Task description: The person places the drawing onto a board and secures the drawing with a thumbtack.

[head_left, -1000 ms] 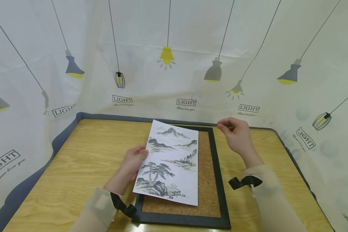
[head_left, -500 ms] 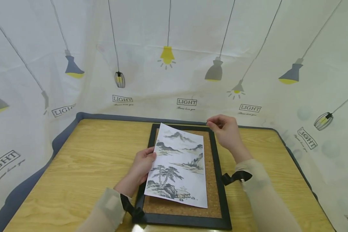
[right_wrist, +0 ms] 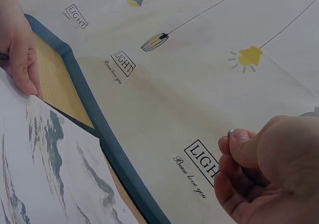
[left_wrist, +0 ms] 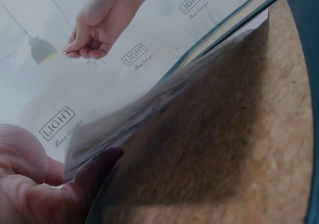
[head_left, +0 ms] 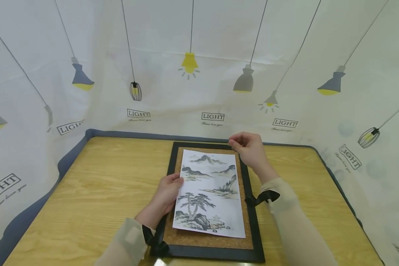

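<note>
Landscape print (head_left: 212, 184) is what we see held over the corkboard (head_left: 255, 225), inside the outline of its frame. Largest about it, we find a pale backdrop (head_left: 173, 96) patterned with hanging lamps and the boxed word LIGHT. Next comes the wooden worktop (head_left: 119, 166), yellowish and grained, with the corkboard lying on it, its black frame surrounding brown cork (head_left: 219, 243) that shows beside and below the paper. On the print itself we make out misty peaks in the upper part, pines and rocks lower down; from the left wrist we see its underside raised off the cork near the hand, a dark shadow beneath. Whether its far edge touches the board, we cannot tell. Two pale sleeves (head_left: 302, 218) reach in from the near side. The left hand (head_left: 166, 192) has a narrow grip, pinching the print's left edge. The right hand (head_left: 249, 149) is raised near the board's far right corner, apart from the paper, its grip narrow too. Black straps (head_left: 269, 194) circle both wrists. Smallest is a shiny item (right_wrist: 230, 133) held between the right thumb and fingertip, too tiny for us to name.
</note>
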`<state>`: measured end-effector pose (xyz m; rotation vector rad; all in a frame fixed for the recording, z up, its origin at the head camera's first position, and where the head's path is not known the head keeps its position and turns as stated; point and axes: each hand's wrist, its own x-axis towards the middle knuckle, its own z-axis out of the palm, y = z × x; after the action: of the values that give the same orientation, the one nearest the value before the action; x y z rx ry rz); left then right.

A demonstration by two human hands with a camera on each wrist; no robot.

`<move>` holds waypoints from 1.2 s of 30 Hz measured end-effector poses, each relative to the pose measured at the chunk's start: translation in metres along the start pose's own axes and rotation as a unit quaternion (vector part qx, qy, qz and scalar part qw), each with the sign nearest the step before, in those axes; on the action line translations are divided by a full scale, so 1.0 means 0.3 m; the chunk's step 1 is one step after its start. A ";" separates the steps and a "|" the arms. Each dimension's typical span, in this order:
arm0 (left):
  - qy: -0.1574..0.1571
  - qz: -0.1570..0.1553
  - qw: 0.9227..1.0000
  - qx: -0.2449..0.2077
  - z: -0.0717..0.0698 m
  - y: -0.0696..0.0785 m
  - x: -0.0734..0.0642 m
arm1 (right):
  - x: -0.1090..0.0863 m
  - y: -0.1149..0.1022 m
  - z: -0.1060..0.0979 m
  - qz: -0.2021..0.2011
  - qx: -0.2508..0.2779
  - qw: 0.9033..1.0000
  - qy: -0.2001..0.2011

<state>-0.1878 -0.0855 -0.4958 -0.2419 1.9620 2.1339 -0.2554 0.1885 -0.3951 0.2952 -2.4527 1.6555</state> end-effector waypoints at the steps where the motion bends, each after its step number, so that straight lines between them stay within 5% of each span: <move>1: -0.003 -0.001 1.000 -0.001 -0.001 -0.001 0.000 | 0.004 0.005 0.005 0.015 0.013 1.000 -0.005; 9: -0.008 -0.030 1.000 -0.002 -0.023 -0.022 -0.020 | 0.025 0.050 0.094 0.105 0.111 0.987 -0.049; 21: -0.050 -0.016 0.998 -0.027 -0.035 -0.027 -0.049 | 0.082 0.166 0.214 0.206 0.188 0.959 -0.055; 36: -0.051 -0.011 0.999 -0.013 -0.049 -0.001 -0.052 | 0.140 0.211 0.280 0.267 0.129 0.954 -0.042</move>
<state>-0.1732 -0.1011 -0.4930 -0.1558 1.8669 2.1153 -0.3145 0.1308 -0.4724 -0.3093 -2.5219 2.2195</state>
